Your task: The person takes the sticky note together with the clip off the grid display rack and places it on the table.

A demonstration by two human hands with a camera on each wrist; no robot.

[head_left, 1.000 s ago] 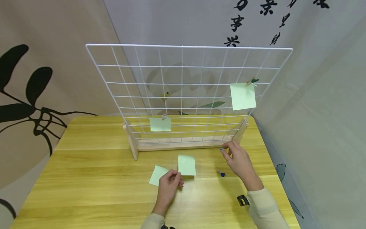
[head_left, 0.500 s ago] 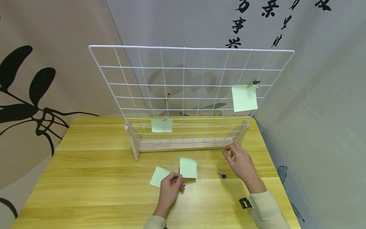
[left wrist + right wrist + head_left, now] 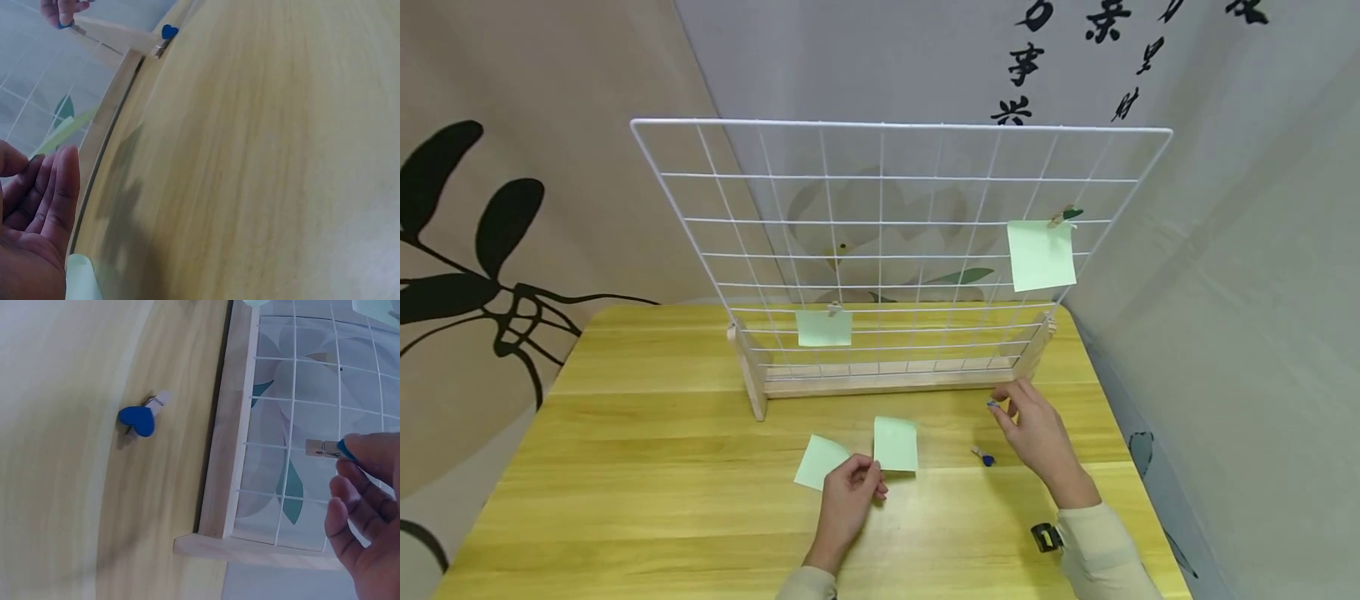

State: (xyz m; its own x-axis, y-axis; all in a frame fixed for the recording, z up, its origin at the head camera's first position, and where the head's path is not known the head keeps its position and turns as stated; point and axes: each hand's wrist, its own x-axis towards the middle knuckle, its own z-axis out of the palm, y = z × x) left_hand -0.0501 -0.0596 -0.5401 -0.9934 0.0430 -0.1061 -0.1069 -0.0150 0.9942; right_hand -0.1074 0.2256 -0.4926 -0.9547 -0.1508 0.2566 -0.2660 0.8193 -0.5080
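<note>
Pinching a green sheet [image 3: 896, 444] on the left and a small clip [image 3: 323, 448] on the right

We see the left hand [image 3: 848, 500] nearly closed at its tip: the thumb and forefinger meet on the lower left corner of the paper, with only this paper between them. The held sheet is raised above the table [image 3: 625, 458]. A second sheet [image 3: 818, 461] lies on the table just beside this hand.

The right hand [image 3: 1037, 433] has also a narrow grip. Its thumb and forefinger pinch the blue end of the clip, and the wooden end points out past the fingertips, while the other fingers are bent. Whether the clip's mouth is pressed apart, we cannot tell. We find this hand before the wire grid [image 3: 881, 222], near the right end of its wooden base [image 3: 887, 383].

A loose clip [image 3: 137, 420] with a blue heart lies on the table, between the held sheet and the right hand. On the grid hang an upper sheet [image 3: 1042, 256] and a lower sheet [image 3: 824, 328].
</note>
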